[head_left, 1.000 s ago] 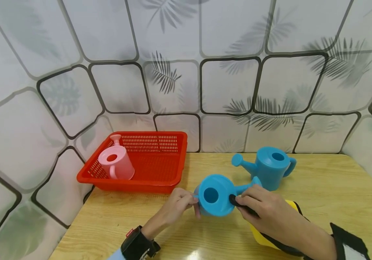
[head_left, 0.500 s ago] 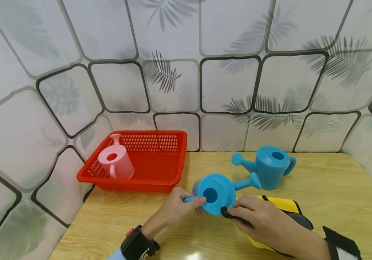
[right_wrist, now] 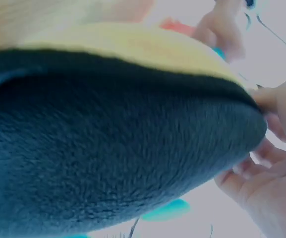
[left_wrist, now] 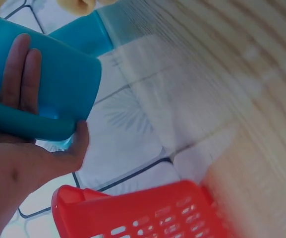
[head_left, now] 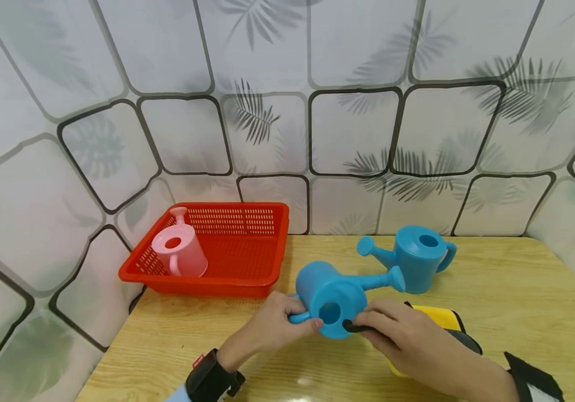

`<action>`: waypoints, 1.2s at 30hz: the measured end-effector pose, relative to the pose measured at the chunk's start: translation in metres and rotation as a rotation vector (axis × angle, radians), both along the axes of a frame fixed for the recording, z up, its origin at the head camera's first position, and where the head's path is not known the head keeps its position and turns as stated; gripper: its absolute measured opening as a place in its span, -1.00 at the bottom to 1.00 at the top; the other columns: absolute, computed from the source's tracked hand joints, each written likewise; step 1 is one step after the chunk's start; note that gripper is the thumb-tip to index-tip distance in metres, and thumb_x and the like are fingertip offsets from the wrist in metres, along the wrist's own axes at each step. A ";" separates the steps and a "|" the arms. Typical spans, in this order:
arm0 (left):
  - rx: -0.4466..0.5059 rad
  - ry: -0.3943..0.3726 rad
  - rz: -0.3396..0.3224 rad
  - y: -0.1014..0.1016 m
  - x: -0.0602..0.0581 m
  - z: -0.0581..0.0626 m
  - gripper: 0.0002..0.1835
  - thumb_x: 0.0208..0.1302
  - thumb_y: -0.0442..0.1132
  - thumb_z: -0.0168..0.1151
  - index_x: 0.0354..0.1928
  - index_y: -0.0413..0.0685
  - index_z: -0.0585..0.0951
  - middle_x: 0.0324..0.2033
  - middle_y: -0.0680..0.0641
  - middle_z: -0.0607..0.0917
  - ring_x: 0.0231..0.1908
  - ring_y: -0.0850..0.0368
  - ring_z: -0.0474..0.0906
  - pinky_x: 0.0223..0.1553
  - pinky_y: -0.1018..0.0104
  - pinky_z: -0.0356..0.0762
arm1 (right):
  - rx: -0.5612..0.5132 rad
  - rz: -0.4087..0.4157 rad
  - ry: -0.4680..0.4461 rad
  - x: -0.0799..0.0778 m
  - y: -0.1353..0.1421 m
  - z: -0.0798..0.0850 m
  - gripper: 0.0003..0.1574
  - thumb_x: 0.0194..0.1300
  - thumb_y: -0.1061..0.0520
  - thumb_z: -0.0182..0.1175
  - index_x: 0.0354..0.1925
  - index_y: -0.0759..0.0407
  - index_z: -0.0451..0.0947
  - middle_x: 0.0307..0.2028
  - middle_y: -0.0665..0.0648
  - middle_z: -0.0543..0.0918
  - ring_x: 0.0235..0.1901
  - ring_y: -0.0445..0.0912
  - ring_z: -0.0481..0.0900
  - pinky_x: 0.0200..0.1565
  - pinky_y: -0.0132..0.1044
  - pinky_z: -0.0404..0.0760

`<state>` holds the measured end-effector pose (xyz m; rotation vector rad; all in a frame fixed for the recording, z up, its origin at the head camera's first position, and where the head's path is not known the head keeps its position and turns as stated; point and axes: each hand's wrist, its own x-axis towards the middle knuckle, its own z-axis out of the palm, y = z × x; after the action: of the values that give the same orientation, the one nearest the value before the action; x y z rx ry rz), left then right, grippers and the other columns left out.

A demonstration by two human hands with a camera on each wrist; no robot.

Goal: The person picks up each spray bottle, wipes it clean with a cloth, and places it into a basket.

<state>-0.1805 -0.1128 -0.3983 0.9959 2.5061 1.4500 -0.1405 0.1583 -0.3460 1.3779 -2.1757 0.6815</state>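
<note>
A blue watering can is tilted over the table, its top opening towards me and its spout pointing right. My left hand grips it by the handle, and in the left wrist view fingers lie along the can's body. My right hand pinches a yellow and dark grey cloth with black edging. A bunched dark corner of that cloth touches the rim of the can's top. The plush grey side of the cloth fills much of the right wrist view, hiding most of the can there.
Behind the hands, a second blue watering can stands upright at the right. A red perforated basket sits at the back left with a pink watering can inside. A patterned wall covering rises behind the wooden table.
The held can has turned, so its top faces further down and its side shows. My left thumb came over the handle. The right hand moved the cloth slightly left and down along the can's top.
</note>
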 end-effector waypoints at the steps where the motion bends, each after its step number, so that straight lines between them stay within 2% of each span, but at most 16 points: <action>1: -0.013 0.031 -0.009 0.000 0.000 -0.001 -0.56 0.25 -0.13 0.29 -0.76 -0.15 0.52 -0.80 0.05 0.38 -0.65 0.31 0.39 -0.47 0.47 0.42 | -0.042 -0.006 -0.008 -0.002 0.004 0.004 -0.55 0.52 -0.06 -0.13 -0.15 0.16 0.61 -0.24 -0.03 0.60 -0.29 -0.22 0.53 -0.28 -0.45 0.61; 3: -0.057 0.134 -0.023 0.000 -0.002 -0.002 -0.57 0.21 -0.11 0.30 -0.77 -0.08 0.47 -0.79 0.08 0.38 -0.61 0.34 0.40 -0.34 0.35 0.49 | -0.119 -0.064 -0.041 -0.007 0.014 0.015 -0.72 0.50 0.06 -0.02 -0.14 0.20 0.55 -0.23 -0.03 0.58 -0.29 -0.24 0.51 -0.28 -0.49 0.56; 5: -0.108 0.252 -0.043 -0.001 -0.003 -0.003 -0.60 0.17 -0.09 0.30 -0.74 -0.01 0.45 -0.76 0.11 0.39 -0.54 0.36 0.41 -0.13 0.15 0.52 | -0.205 -0.112 -0.148 -0.013 0.029 0.025 -0.86 0.47 0.25 -0.01 -0.08 0.26 0.45 -0.20 0.00 0.55 -0.30 -0.27 0.57 -0.39 -0.53 0.55; 7: -0.158 0.397 -0.061 -0.001 -0.003 -0.004 -0.63 0.11 -0.07 0.32 -0.72 0.02 0.43 -0.76 0.11 0.38 -0.50 0.34 0.38 -0.02 -0.05 0.46 | -0.305 -0.128 -0.284 -0.022 0.047 0.035 -0.82 0.45 0.41 -0.09 -0.02 0.30 0.31 -0.17 0.08 0.51 -0.34 -0.21 0.65 -0.49 -0.51 0.62; 10: -0.220 0.555 -0.095 -0.002 -0.003 -0.004 -0.65 0.08 -0.03 0.32 -0.68 0.08 0.40 -0.75 0.14 0.37 -0.46 0.31 0.34 0.09 -0.20 0.37 | -0.418 -0.295 -0.434 -0.036 0.074 0.046 -0.72 0.49 0.39 -0.15 0.07 0.14 0.20 -0.21 -0.06 0.58 -0.45 -0.22 0.68 -0.62 -0.50 0.63; 12: -0.259 0.630 -0.113 -0.001 -0.003 -0.005 -0.63 0.07 0.00 0.31 -0.70 0.09 0.38 -0.75 0.16 0.36 -0.44 0.30 0.33 0.11 -0.21 0.37 | -0.466 -0.432 -0.383 -0.049 0.088 0.052 -0.75 0.49 0.28 -0.08 0.08 0.11 0.27 -0.32 -0.20 0.58 -0.57 -0.28 0.59 -0.64 -0.54 0.58; 14: -0.293 0.683 -0.129 0.000 -0.002 -0.007 -0.62 0.05 0.02 0.30 -0.72 0.09 0.38 -0.75 0.17 0.37 -0.44 0.30 0.33 0.14 -0.18 0.35 | -0.469 -0.579 -0.243 -0.063 0.095 0.055 -0.72 0.40 0.23 0.10 0.06 0.10 0.43 -0.39 -0.36 0.57 -0.62 -0.39 0.47 -0.67 -0.62 0.43; 15: -0.309 0.712 -0.138 0.002 -0.002 -0.008 -0.61 0.05 0.04 0.30 -0.73 0.09 0.37 -0.76 0.18 0.37 -0.44 0.30 0.34 0.14 -0.17 0.35 | -0.470 -0.588 -0.161 -0.069 0.096 0.056 -0.71 0.33 0.26 0.18 0.03 0.15 0.50 -0.41 -0.31 0.58 -0.66 -0.39 0.41 -0.70 -0.62 0.36; 17: -0.332 0.760 -0.154 0.004 -0.001 -0.010 -0.60 0.03 0.06 0.30 -0.76 0.10 0.38 -0.76 0.19 0.38 -0.44 0.30 0.35 0.15 -0.12 0.36 | -0.444 -0.525 0.010 -0.079 0.091 0.057 -0.66 0.15 0.36 0.31 -0.06 0.27 0.61 -0.39 -0.16 0.64 -0.64 -0.38 0.37 -0.67 -0.60 0.32; 19: -0.353 0.805 -0.169 0.007 0.001 -0.011 -0.60 0.03 0.08 0.29 -0.77 0.10 0.40 -0.77 0.19 0.38 -0.46 0.31 0.33 0.15 -0.09 0.38 | -0.377 -0.378 0.116 -0.082 0.076 0.055 -0.67 0.03 0.40 0.37 -0.16 0.29 0.68 -0.36 0.00 0.69 -0.61 -0.35 0.37 -0.65 -0.58 0.32; 20: -0.359 0.818 -0.175 0.009 0.002 -0.011 -0.60 0.02 0.09 0.28 -0.77 0.10 0.41 -0.77 0.19 0.38 -0.47 0.31 0.33 0.16 -0.08 0.37 | -0.325 -0.293 0.137 -0.081 0.066 0.054 -0.70 0.02 0.38 0.38 -0.19 0.29 0.70 -0.37 0.09 0.69 -0.62 -0.33 0.35 -0.65 -0.54 0.30; 22: -0.368 0.835 -0.191 0.011 0.004 -0.011 -0.61 0.03 0.10 0.27 -0.75 0.11 0.43 -0.76 0.21 0.38 -0.46 0.32 0.32 0.19 -0.08 0.35 | -0.210 -0.144 0.131 -0.075 0.043 0.048 -0.74 0.05 0.32 0.37 -0.20 0.27 0.72 -0.32 0.18 0.66 -0.57 -0.29 0.35 -0.61 -0.50 0.33; 25: -0.385 0.852 -0.204 0.015 0.006 -0.009 -0.62 0.03 0.12 0.26 -0.74 0.12 0.44 -0.74 0.21 0.40 -0.46 0.32 0.32 0.24 -0.09 0.31 | -0.030 0.007 0.025 -0.065 0.008 0.037 -0.74 0.13 0.29 0.33 -0.14 0.25 0.71 -0.26 0.13 0.59 -0.54 -0.28 0.37 -0.59 -0.49 0.41; 29: -0.422 0.866 -0.230 0.021 0.008 -0.005 -0.63 0.03 0.15 0.24 -0.73 0.15 0.44 -0.72 0.21 0.45 -0.42 0.33 0.35 0.25 -0.09 0.30 | 0.143 0.044 -0.053 -0.058 -0.021 0.027 -0.67 0.07 0.34 0.37 -0.11 0.25 0.70 -0.25 0.07 0.63 -0.38 -0.20 0.55 -0.43 -0.36 0.65; 31: -0.445 0.866 -0.238 0.024 0.010 -0.004 -0.63 0.04 0.16 0.23 -0.72 0.15 0.46 -0.71 0.21 0.45 -0.42 0.32 0.36 0.25 -0.09 0.31 | 0.185 0.010 -0.046 -0.056 -0.027 0.026 -0.69 0.07 0.31 0.39 -0.14 0.23 0.71 -0.27 0.06 0.66 -0.29 -0.15 0.59 -0.34 -0.28 0.70; 36: -0.494 0.872 -0.227 0.025 0.012 -0.003 -0.63 0.02 0.18 0.24 -0.72 0.15 0.49 -0.73 0.22 0.40 -0.44 0.30 0.34 0.24 -0.09 0.33 | 0.268 -0.044 -0.016 -0.055 -0.031 0.025 -0.73 0.08 0.28 0.39 -0.18 0.26 0.72 -0.29 0.09 0.68 -0.28 -0.10 0.61 -0.30 -0.23 0.72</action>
<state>-0.1684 -0.0875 -0.4011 1.9913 2.8642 0.2810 -0.1954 0.1275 -0.3211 1.4522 -2.3694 0.3964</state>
